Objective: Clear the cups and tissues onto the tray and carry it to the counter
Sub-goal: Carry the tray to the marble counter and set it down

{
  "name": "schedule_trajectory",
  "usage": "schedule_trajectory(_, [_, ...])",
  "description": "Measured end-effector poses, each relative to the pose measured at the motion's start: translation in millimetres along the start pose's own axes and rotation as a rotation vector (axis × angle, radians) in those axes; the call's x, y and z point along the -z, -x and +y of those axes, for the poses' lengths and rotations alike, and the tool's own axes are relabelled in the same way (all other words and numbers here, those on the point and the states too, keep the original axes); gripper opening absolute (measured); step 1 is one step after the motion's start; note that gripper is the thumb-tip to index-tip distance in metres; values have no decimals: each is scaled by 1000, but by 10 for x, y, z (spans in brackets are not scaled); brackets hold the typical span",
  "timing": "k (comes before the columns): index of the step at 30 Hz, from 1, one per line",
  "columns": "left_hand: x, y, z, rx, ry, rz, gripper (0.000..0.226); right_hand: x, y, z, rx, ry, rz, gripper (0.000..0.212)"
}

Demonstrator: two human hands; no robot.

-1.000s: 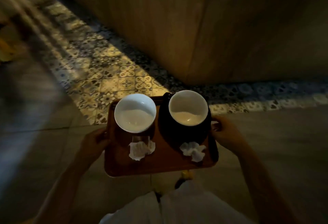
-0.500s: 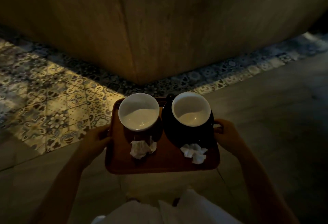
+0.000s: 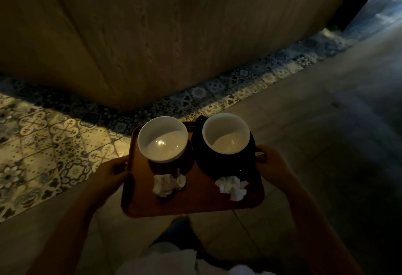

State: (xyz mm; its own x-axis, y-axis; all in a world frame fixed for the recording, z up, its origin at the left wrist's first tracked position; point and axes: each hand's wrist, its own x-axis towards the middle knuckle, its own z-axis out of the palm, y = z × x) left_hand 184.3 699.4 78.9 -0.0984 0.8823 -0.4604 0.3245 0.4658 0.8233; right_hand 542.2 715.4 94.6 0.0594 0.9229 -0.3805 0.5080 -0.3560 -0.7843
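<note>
Head view, dim lighting. Left hand (image 3: 111,171): clenched on the left edge of the tray (image 3: 195,200), fingers wrapped under the rim. Beyond and to the left of this hand lies a band of patterned floor tiles (image 3: 43,135).

Tray: orange-brown, rectangular with rounded corners, held level between both hands, above the plain floor (image 3: 304,122).

Left cup (image 3: 163,138): just right of the left hand, on the far half of the tray, upright, white inside, dark outside. Contents cannot be determined. Left tissue (image 3: 168,184): crumpled, white, on the tray surface, touching the near side of the left cup's base.

Right cup (image 3: 226,136): just left of the right hand, upright, white inside, black outside, a handle projecting at its far left. The two cups stand just beside each other. Right tissue (image 3: 231,186): crumpled, white, on the tray at the near side of the right cup.

Right hand (image 3: 272,165): clenched on the right edge of the tray, thumb on top of the rim.

Counter (image 3: 174,35): wood-panelled front, beyond both hands, its corner base meeting the tiles ahead of the tray. White clothing (image 3: 169,259) shows below the tray.
</note>
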Motion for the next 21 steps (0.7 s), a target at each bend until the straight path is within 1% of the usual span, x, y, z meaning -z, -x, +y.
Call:
schedule_trajectory(6, [-328,-665,531,-73,-5,10,41,361,-638,2,26,-14,44,27])
schedule_trajectory(13, [-563,-1577,1299,-81,-33,-44,41,908,-1558,-315,32,-36,102,31])
schedule_trajectory(16, [-660,-1930,1637,-89,-30,-55,44,1132,-1965,-436,31,-47,98,32])
schedule_trajectory(21, [-861,-2456,2032,-76,-26,-59,38,1475,-2654,-480,36,-15,81,33])
